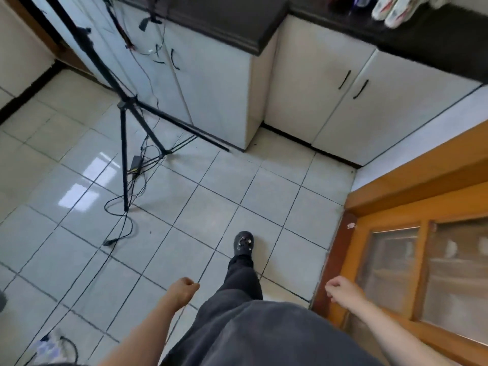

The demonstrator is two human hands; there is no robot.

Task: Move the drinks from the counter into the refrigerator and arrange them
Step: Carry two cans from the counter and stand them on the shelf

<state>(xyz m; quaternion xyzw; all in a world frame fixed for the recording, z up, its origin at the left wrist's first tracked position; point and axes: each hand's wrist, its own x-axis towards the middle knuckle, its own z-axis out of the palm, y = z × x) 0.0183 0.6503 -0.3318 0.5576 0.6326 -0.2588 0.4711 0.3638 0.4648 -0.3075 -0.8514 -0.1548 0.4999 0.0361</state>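
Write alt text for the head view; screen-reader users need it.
Looking down: a person's left hand and right hand, empty and loosely curled, above a tiled floor, one dark shoe forward. White cabinets under a dark counter stand ahead; a black tripod with cables is at left.

Blurred bottles on dark counter

Dark counter and pale tiled floor
Blurred drinks are seen on the counter at the far right. On the floor, a black tripod is planted at the left, with cables strewn around its legs.
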